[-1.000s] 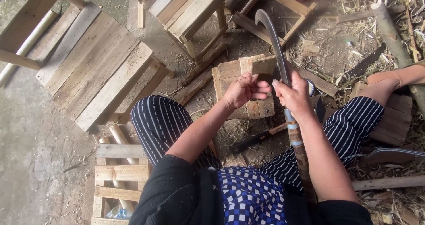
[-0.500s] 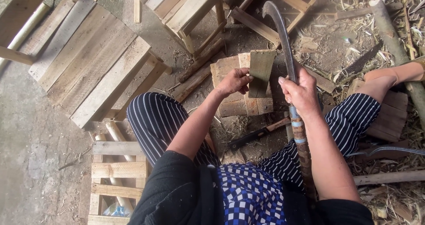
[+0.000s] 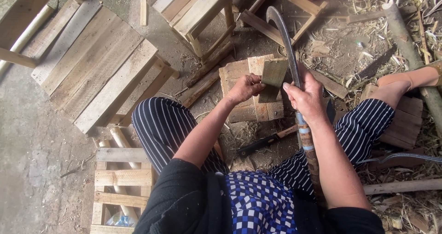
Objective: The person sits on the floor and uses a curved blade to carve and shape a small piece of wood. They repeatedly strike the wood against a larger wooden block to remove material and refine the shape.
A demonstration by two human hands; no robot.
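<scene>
At centre of the dirt floor (image 3: pixel 41 137), right hand (image 3: pixel 307 96) is wrapped tight around the long curved dark steel blade with hooked tip (image 3: pixel 284 40), gripping just above its tape-wrapped wooden handle (image 3: pixel 307 146). Blade points away from the person, hook near the far edge of view. Left hand (image 3: pixel 245 87) pinches the short greenish-grey wood block (image 3: pixel 273 76) at its left edge, fingers curled on it, block upright and tilted slightly. Block stands on the small square chopping board of pale wooden slats (image 3: pixel 239 109), blade edge just beside the block's right side; contact unclear. Board sits between the knees in striped trousers (image 3: pixel 161 128). Dark-handled knife (image 3: pixel 264 142) lies on the ground near the board's near edge. Slatted wooden stools (image 3: pixel 101 73) at far left and top centre, slatted crate (image 3: pixel 119 188) at near left. Bamboo pole (image 3: pixel 410 50) and shavings along the right edge.
</scene>
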